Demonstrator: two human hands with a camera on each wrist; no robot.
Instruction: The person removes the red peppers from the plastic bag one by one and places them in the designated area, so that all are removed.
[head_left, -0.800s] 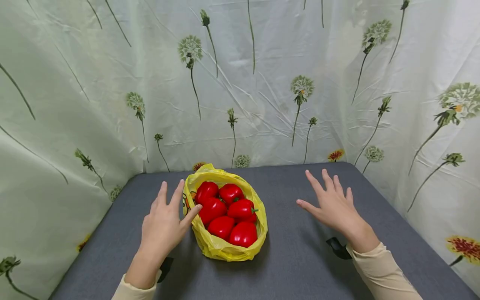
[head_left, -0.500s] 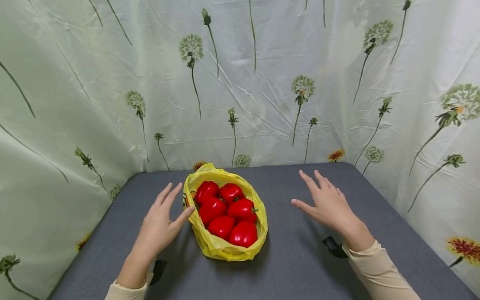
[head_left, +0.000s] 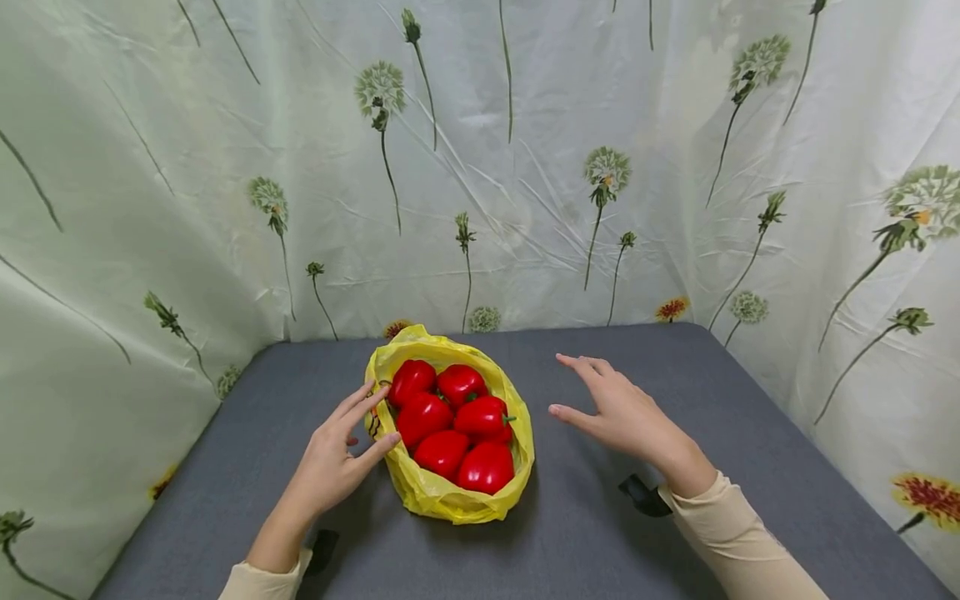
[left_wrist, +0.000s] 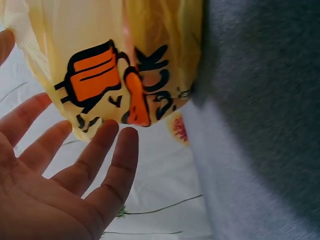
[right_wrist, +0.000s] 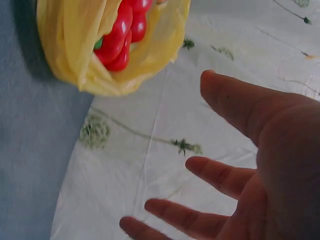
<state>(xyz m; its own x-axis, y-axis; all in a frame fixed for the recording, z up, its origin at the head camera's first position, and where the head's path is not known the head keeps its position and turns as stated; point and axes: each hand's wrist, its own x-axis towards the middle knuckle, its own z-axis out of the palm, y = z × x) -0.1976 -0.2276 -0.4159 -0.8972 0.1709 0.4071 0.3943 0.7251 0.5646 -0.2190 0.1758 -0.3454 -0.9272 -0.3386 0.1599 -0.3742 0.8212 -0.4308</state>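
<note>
A yellow plastic bag (head_left: 457, 505) stands on the table with its mouth turned open, full of several glossy red bell peppers (head_left: 425, 419). Orange and black print (left_wrist: 97, 72) marks the bag's left side. My left hand (head_left: 330, 467) is at that side, fingers spread, fingertips at the bag's rim; whether they touch it I cannot tell. To the right of the bag, my right hand (head_left: 630, 421) hovers apart from it, fingers extended and thumb toward the bag. In the right wrist view, the hand (right_wrist: 250, 165) holds nothing, and peppers show in the bag's mouth.
The bag rests on a grey cloth-covered table (head_left: 570, 542). A pale curtain (head_left: 525, 183) printed with dandelions hangs behind the table and along both sides. Dark straps (head_left: 643, 495) show beneath the wrists.
Both hands have moved: the right hand has come left toward the bag and turned inward, and the left hand has gone from above the table to the bag's left rim. The bag stays put.
</note>
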